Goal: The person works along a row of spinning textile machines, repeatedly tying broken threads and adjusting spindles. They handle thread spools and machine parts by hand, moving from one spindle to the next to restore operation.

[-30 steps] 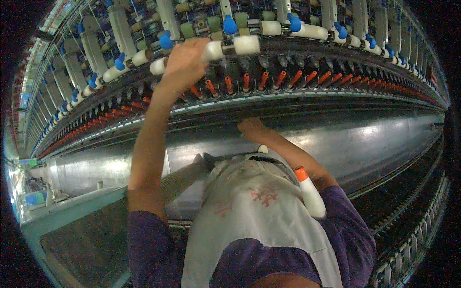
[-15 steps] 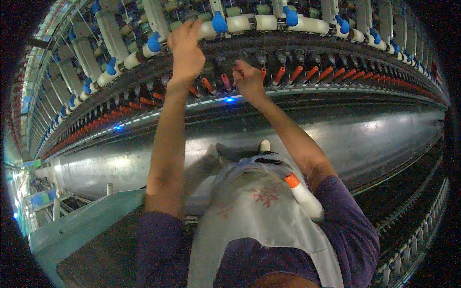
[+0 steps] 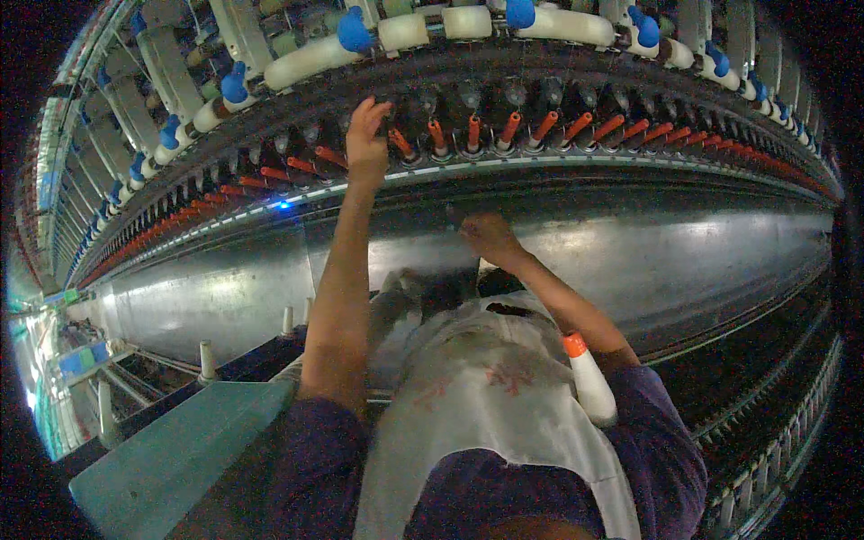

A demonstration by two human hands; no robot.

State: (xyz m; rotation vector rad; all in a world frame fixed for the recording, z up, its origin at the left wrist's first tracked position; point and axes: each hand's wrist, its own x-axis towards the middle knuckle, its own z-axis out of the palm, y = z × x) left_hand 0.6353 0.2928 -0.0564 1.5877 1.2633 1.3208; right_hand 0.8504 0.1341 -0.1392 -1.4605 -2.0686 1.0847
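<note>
The right hand (image 3: 489, 236) has dropped from the orange bobbins (image 3: 504, 133), fingers closed; left hand (image 3: 367, 135) fingers spread there.

A row of orange bobbin tubes (image 3: 508, 130) runs across the upper part of the frame, curving down toward both edges. Each stands tilted on its spindle along the machine's dark rail, evenly spaced, just beside its neighbours. Those at top centre look bare, though the blur makes that hard to confirm. One more bobbin (image 3: 589, 382), wound white with an orange tip, sits upright at lower right of centre, tucked at the apron's edge.
</note>
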